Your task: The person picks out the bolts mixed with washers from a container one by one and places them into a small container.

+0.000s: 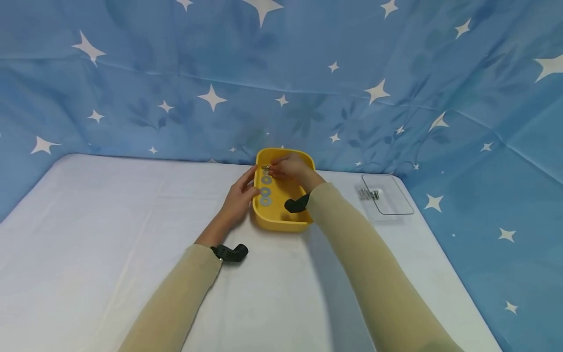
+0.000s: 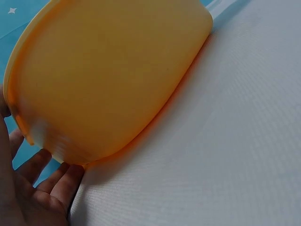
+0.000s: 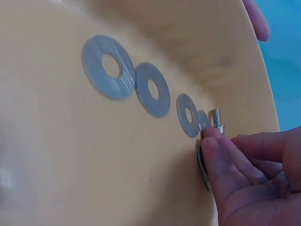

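A blue star-patterned cloth [image 1: 176,88] backs a white table [image 1: 110,234]. The right hand [image 1: 290,167] pinches a small bolt [image 3: 217,120] inside the yellow tray [image 1: 281,220]; three washers [image 3: 150,88] lie in a row just beside the fingertips. The left hand [image 1: 239,198], fingers straight, presses the tray's outer wall. A clear tray [image 1: 389,195] stands well apart, beyond the right forearm.
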`<move>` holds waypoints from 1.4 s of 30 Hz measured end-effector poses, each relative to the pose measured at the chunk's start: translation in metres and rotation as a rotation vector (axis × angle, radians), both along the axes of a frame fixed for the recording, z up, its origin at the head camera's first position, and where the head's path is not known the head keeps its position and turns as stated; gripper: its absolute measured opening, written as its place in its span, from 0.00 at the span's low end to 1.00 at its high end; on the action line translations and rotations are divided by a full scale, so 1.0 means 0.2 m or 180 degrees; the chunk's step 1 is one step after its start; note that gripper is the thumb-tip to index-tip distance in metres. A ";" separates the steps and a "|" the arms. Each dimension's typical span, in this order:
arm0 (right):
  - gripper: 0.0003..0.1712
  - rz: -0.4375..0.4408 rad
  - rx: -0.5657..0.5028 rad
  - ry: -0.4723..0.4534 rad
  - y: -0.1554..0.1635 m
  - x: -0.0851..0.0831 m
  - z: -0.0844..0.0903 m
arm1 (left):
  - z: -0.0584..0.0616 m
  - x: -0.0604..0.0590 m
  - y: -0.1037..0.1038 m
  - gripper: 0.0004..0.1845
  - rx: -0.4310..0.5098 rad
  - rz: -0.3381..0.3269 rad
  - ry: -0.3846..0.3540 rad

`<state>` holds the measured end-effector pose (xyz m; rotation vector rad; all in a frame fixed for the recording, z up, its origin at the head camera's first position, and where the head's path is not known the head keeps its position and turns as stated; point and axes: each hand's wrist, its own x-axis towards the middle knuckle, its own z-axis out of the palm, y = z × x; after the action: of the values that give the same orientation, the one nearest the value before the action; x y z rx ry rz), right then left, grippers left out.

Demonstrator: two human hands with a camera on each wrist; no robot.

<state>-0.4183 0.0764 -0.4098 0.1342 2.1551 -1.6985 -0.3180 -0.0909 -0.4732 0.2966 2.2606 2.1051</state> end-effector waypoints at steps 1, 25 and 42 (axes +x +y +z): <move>0.21 0.0012 -0.0036 -0.0008 0.00 0.00 0.00 | 0.00 0.00 0.00 0.38 -0.0001 -0.0003 0.0011; 0.22 0.0005 0.0472 0.0359 -0.12 0.07 -0.05 | 0.09 0.04 -0.01 0.38 0.0024 -0.0083 -0.0007; 0.18 -0.0186 0.0367 0.0314 -0.10 0.11 0.02 | 0.00 0.00 -0.01 0.39 -0.0032 -0.0005 0.0088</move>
<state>-0.3960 0.0568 -0.4067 0.1497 2.3440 -1.6439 -0.3181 -0.0925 -0.4734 0.3290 2.2845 2.1013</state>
